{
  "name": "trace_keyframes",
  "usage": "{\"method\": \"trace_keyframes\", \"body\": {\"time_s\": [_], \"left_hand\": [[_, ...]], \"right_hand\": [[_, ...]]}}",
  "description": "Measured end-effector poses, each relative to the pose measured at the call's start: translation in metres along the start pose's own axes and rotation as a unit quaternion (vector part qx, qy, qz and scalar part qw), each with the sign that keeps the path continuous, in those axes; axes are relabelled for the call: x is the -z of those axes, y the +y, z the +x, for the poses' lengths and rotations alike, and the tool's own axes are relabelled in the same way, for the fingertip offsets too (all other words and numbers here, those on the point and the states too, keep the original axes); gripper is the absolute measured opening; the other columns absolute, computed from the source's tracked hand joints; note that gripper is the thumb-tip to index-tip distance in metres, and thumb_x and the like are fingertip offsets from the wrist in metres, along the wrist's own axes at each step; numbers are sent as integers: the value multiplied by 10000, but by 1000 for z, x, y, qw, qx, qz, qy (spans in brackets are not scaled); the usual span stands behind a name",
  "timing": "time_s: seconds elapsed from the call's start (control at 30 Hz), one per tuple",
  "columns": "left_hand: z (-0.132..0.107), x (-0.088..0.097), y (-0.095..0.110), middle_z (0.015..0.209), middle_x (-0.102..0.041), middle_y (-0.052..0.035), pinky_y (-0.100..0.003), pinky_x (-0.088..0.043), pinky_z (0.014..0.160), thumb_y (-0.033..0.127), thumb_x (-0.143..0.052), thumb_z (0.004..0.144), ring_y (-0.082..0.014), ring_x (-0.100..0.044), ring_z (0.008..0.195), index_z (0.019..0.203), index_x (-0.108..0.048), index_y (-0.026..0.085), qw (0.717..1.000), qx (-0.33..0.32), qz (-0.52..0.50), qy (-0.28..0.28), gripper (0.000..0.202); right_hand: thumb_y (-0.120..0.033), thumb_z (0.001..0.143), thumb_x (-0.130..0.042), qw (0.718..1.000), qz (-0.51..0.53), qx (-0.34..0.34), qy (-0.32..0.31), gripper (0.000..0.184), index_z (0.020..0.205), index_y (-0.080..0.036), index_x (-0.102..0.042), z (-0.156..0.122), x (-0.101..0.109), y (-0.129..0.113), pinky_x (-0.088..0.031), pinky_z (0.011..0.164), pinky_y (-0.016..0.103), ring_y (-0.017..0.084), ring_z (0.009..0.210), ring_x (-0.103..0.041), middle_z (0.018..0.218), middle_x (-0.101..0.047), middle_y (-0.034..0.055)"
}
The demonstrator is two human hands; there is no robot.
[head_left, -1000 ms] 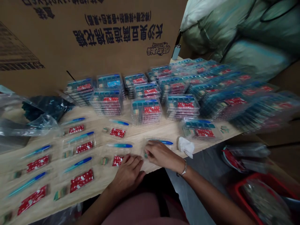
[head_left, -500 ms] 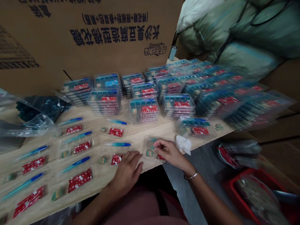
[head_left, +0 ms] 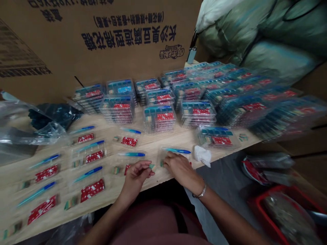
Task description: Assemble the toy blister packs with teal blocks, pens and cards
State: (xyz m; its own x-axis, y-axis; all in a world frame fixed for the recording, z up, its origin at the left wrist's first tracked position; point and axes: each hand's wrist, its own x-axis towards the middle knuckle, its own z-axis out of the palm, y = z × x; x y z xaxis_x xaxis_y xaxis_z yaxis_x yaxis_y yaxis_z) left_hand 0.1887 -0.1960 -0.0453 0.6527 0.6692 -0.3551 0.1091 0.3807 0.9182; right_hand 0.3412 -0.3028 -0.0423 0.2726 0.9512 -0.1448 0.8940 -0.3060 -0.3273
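Observation:
My left hand (head_left: 136,177) is raised near the table's front edge, thumb and fingers pinching a small green-and-tan piece (head_left: 152,166). To its right, my right hand (head_left: 182,169) reaches over a clear plastic tray (head_left: 161,153), its fingers bent down and pressed together at the tray's left side. Whatever they grip is hidden. Beside those fingertips shows a bit of a striped green piece (head_left: 161,164). A blue pen-shaped stick (head_left: 178,150) lies along the tray's far side. Under my left hand, a red dotted packet (head_left: 127,169) is partly covered.
More clear trays with blue sticks, red packets (head_left: 92,190) and striped pieces lie at left. Stacks of filled trays (head_left: 159,119) line the back, before a large cardboard box (head_left: 127,64). A crumpled white tissue (head_left: 203,155) lies at right; a red bin (head_left: 260,207) stands below.
My left hand has lifted from the table and now pinches a small green-and-tan piece. My right hand has turned palm-down and moved slightly over the tray. The view has shifted slightly.

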Motion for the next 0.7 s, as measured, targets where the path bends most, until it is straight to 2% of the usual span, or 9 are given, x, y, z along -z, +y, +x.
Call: {"method": "trace_keyframes", "body": {"time_s": [0.07,0.17,0.27,0.33,0.43,0.5,0.57,0.63,0.7], "left_hand": [[-2,1,1,598,-662,22,-200,-465,563,306,-821,529,-113,-635,568,802,-701,171,999,28,-35,-5,327],[-6,5,1,588,-661,15,-202,-482,576,329,-853,479,-114,-637,563,789,-708,170,988,104,-113,-22,378],[-10,8,0,587,-655,22,-200,-485,571,295,-880,428,-113,-639,551,763,-705,169,975,153,-158,-23,398],[-11,9,-2,594,-651,33,-189,-473,550,268,-889,406,-107,-637,537,742,-698,168,973,161,-166,-18,399],[-11,8,-4,600,-655,37,-186,-465,541,278,-890,392,-103,-635,528,721,-690,166,977,144,-159,3,401],[-10,7,-4,589,-657,35,-182,-454,533,292,-885,387,-99,-629,519,709,-687,163,984,112,-138,27,399],[-9,5,-3,585,-661,32,-181,-444,528,295,-877,393,-97,-625,515,698,-687,159,990,80,-114,40,384],[-9,3,-2,600,-668,33,-185,-444,539,288,-865,417,-98,-628,528,695,-687,162,993,54,-99,41,352],[-10,2,-2,632,-679,34,-194,-453,559,280,-852,449,-101,-634,551,700,-690,171,994,37,-93,37,318]], "right_hand": [[-177,899,-492,999,-35,21,-17,164,829,-153,-638,8,0,-4,-389,720,270,174,812,-577,882,-610,64],[-133,863,-497,996,-54,41,-53,137,855,-131,-634,20,3,-7,-385,692,266,173,781,-583,890,-618,78],[-93,797,-527,996,-24,66,-62,106,798,-133,-625,27,8,-1,-366,650,253,156,731,-564,849,-608,59],[-73,748,-553,995,30,86,-42,88,749,-145,-603,27,9,5,-350,632,239,133,696,-532,797,-584,26],[-93,733,-570,977,195,84,7,68,712,-156,-558,21,9,11,-343,607,213,102,645,-483,716,-535,-21],[-179,773,-577,936,344,69,11,66,726,-159,-535,15,8,9,-341,571,200,88,605,-454,671,-506,-41],[-277,797,-588,890,451,61,-11,145,738,-158,-530,11,6,1,-324,531,193,79,567,-424,636,-484,-52],[-309,795,-603,874,481,63,-20,180,730,-155,-538,9,4,-9,-309,517,194,76,554,-410,619,-476,-55],[-282,794,-606,879,473,65,0,151,737,-154,-550,10,1,-16,-321,535,197,80,575,-432,631,-494,-50]]}}
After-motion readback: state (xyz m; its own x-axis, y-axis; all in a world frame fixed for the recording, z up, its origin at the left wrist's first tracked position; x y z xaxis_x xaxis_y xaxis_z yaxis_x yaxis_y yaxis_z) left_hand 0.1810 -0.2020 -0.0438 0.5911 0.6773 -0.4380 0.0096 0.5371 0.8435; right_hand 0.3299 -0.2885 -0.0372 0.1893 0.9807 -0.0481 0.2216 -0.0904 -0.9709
